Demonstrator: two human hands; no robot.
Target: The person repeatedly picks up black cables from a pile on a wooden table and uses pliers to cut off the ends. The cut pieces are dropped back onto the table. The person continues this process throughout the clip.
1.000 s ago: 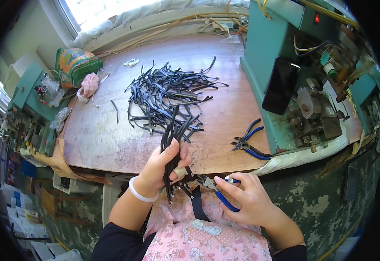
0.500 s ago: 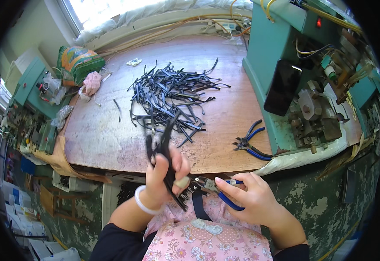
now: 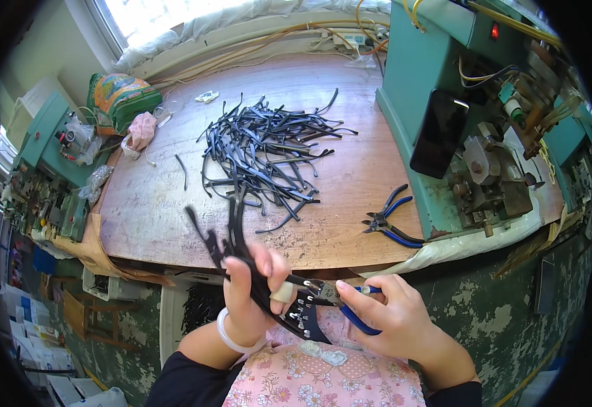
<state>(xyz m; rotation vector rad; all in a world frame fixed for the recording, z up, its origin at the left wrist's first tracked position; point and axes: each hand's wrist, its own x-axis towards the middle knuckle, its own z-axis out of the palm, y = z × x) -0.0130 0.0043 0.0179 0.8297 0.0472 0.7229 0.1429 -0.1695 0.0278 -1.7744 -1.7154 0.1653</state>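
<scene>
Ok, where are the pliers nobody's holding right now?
In the head view, the unheld pliers lie at the right of the tabletop near its front edge, just left of the green machine and beyond the right hand.

Held strips (image 3: 236, 230): blk, silvery-wht tips. Strip pile (image 3: 258, 142), far: blk w/ bluish sheen. Held pliers (image 3: 329, 292), near R: blue grips. Other pliers (image 3: 379, 222), R: blue + blk. Machine (image 3: 411, 81), far R: teal-grn. Apron (image 3: 296, 381), near: pink, floral. Bracelet (image 3: 224, 335): wht. Bag (image 3: 123, 102), far L: grn + org.
</scene>
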